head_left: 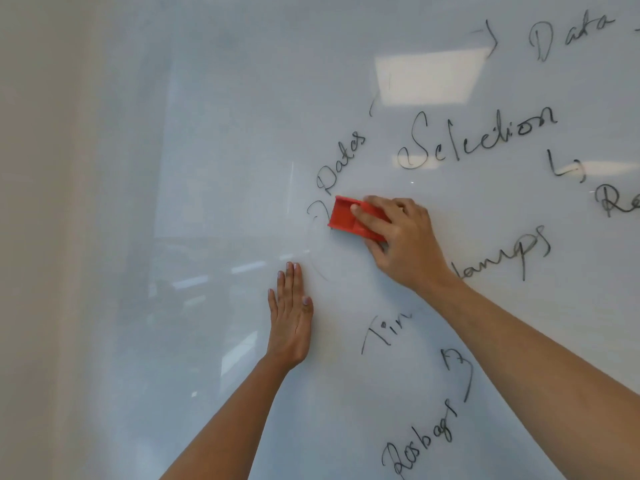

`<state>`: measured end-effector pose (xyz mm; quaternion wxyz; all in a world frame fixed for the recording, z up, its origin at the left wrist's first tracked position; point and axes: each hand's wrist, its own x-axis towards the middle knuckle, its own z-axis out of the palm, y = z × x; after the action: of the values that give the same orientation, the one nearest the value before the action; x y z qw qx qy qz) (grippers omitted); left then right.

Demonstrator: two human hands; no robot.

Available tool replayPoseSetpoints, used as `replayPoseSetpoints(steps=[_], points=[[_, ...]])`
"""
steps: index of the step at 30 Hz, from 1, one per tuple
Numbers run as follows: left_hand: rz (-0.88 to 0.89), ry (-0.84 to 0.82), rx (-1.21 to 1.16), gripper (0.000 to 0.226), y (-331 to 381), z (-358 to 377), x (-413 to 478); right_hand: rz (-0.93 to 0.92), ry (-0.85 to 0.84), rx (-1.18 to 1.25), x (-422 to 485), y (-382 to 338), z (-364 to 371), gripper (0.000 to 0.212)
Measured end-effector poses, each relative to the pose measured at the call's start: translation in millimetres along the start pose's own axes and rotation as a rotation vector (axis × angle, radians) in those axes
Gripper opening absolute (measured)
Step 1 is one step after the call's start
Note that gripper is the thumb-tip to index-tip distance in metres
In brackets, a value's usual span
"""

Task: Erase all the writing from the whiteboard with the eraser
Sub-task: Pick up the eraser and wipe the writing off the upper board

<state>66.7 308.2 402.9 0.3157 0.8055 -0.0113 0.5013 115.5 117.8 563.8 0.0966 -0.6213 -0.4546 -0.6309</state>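
A: The right hand (398,237) is grasping the red eraser (349,218), pressing it on the whiteboard (207,168) below "Datas" (341,161); the left hand (291,313) is lying flat and released on the board.

B: Wiping seems barely underway. Next, sweeping up through "Datas", then toward "Selection" (474,140). The board's left side is offering bare room.

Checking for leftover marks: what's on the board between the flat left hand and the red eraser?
In the head view, only a faint curved arc trace lies between the left hand and the eraser; otherwise that whiteboard stretch is bare.
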Motion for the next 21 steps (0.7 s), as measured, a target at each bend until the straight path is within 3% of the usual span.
replayPoseSetpoints(steps=[2, 5, 8, 10, 15, 17, 21], points=[[0.001, -0.009, 0.007, 0.08, 0, -2, -1, -0.008, -0.021, 0.031, -1, -15, 9, 0.051], [0.02, -0.03, 0.019, 0.079, 0, -4, -1, -0.321, -0.192, 0.059, -31, -28, 20, 0.046], [0.033, -0.039, 0.042, 0.079, -2, -6, -2, -0.452, -0.273, 0.053, -32, -15, 11, 0.044], [0.031, -0.045, 0.06, 0.081, -2, -6, -3, -0.443, -0.244, 0.025, -14, -4, 6, 0.047], [0.029, -0.057, 0.08, 0.084, -1, -7, -3, -0.111, -0.111, 0.035, 42, -7, 10, 0.05], [0.036, -0.062, 0.084, 0.085, -1, -7, -3, -0.14, -0.127, 0.049, 43, -21, 19, 0.049], [0.037, -0.085, 0.087, 0.087, -5, -8, -5, -0.388, -0.273, 0.081, 9, -27, 23, 0.048]])
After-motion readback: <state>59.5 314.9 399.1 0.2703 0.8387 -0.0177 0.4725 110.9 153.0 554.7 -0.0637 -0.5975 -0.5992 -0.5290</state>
